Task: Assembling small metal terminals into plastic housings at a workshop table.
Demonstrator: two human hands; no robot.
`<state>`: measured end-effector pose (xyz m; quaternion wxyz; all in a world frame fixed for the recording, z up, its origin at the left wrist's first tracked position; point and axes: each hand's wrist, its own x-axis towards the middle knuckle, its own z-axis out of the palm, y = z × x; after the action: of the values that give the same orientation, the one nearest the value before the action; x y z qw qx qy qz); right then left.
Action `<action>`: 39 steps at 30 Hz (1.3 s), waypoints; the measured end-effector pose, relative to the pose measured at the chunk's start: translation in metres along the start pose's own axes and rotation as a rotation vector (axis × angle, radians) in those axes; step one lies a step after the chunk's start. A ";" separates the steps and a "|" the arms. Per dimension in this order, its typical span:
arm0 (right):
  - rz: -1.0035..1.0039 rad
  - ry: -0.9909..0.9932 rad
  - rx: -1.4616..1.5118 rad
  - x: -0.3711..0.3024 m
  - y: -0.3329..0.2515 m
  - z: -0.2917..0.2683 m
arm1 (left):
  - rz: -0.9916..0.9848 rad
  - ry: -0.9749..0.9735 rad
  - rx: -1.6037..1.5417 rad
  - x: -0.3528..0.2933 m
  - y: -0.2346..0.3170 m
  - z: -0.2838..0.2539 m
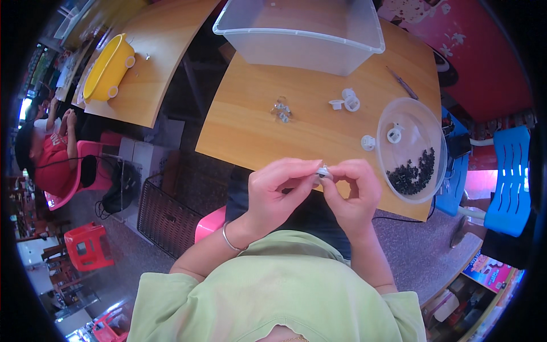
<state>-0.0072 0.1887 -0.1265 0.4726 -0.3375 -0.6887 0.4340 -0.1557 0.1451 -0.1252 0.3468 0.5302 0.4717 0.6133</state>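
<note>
My left hand (279,191) and my right hand (358,191) meet just over the table's near edge. Thumbs and fingertips of both pinch one small white plastic part (323,172), mostly hidden by the fingers. A shallow clear round tray (407,117) lies to the right, with a heap of small black pieces (411,172) and a round white part (394,134) in it. Just left of its rim rests another round white part (368,142). Farther off are white round parts with a flap (348,101). Small shiny metal pieces (282,111) lie in a cluster left of these.
A large translucent bin (302,48) stands at the table's (239,122) far side. A slim dark pen-like tool (402,82) lies at the far right. Blue chair (507,176) at right; dark woven basket (174,219) at left. Beyond, a person in red (54,162) sits near a yellow tub (108,68).
</note>
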 end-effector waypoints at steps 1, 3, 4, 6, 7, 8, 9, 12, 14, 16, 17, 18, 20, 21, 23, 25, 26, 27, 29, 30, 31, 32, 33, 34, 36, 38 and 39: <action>-0.064 0.005 -0.071 0.000 -0.001 0.000 | 0.000 0.001 0.001 -0.001 -0.001 0.000; -0.087 0.036 -0.129 0.000 -0.003 0.003 | 0.127 0.033 0.125 -0.002 -0.004 -0.001; -0.109 0.067 -0.188 0.000 -0.004 0.005 | 0.127 0.034 0.125 -0.002 -0.004 -0.001; -0.151 0.113 -0.240 0.001 -0.005 0.008 | 0.245 0.044 0.252 -0.001 -0.002 0.000; -0.192 0.158 -0.292 0.001 -0.005 0.009 | 0.246 0.044 0.252 0.000 -0.001 0.000; -0.192 0.158 -0.291 0.001 -0.006 0.010 | 0.275 0.045 0.269 0.001 0.000 0.000; -0.199 0.168 -0.303 0.001 -0.006 0.010 | 0.304 0.045 0.286 0.001 0.001 0.000; -0.203 0.177 -0.297 0.000 -0.005 0.009 | 0.315 0.031 0.259 0.002 0.001 -0.001; -0.201 0.178 -0.279 0.001 -0.004 0.007 | 0.277 0.031 0.231 0.001 0.001 -0.002; -0.210 0.090 -0.180 0.004 -0.002 0.003 | 0.239 0.032 0.204 0.000 0.001 -0.004; -0.210 0.091 -0.181 0.005 -0.002 0.000 | 0.211 0.034 0.178 0.000 0.001 -0.006; -0.191 0.037 -0.137 0.007 -0.002 -0.003 | 0.183 0.037 0.153 -0.001 0.002 -0.006; -0.172 -0.017 -0.092 0.007 -0.001 -0.004 | 0.199 0.020 0.172 -0.002 0.001 -0.006; -0.147 0.005 -0.080 0.005 0.001 -0.004 | 0.216 0.004 0.193 -0.002 0.000 -0.005; -0.122 0.026 -0.068 0.004 0.002 -0.004 | 0.258 -0.003 0.224 -0.002 -0.001 -0.004; -0.164 0.019 -0.065 0.004 0.003 -0.005 | 0.299 -0.012 0.256 -0.002 -0.002 -0.004; -0.164 0.020 -0.065 0.005 0.003 -0.006 | 0.306 -0.021 0.261 -0.002 -0.002 -0.004; -0.176 -0.003 -0.070 0.005 0.002 -0.007 | 0.312 -0.031 0.266 -0.003 -0.003 -0.004; -0.187 -0.024 -0.075 0.005 0.002 -0.010 | 0.324 -0.035 0.252 -0.003 -0.005 -0.003; -0.184 -0.020 -0.087 0.006 0.002 -0.012 | 0.336 -0.039 0.238 -0.003 -0.007 -0.002; -0.180 -0.015 -0.099 0.006 0.003 -0.014 | 0.336 -0.040 0.236 -0.003 -0.008 -0.001; -0.180 -0.014 -0.100 0.006 0.006 -0.018 | 0.290 -0.093 0.194 -0.002 -0.009 -0.001; -0.122 -0.038 -0.097 0.006 0.011 -0.026 | 0.244 -0.145 0.152 0.000 -0.010 0.000; -0.065 -0.062 -0.094 0.006 0.015 -0.033 | 0.173 -0.210 0.123 0.005 -0.010 0.001; 0.195 0.008 0.056 0.011 0.016 -0.046 | 0.032 -0.265 0.001 0.014 -0.015 0.010; 0.358 0.069 0.090 0.016 0.023 -0.067 | -0.157 -0.314 -0.086 0.021 -0.024 0.011; 0.386 0.103 0.074 0.019 0.026 -0.074 | -0.134 -0.299 -0.030 0.025 -0.030 0.010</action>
<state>0.0581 0.2366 -0.1303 0.4272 -0.4677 -0.5697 0.5237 -0.1526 0.1796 -0.1455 0.4613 0.5777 0.4398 0.5100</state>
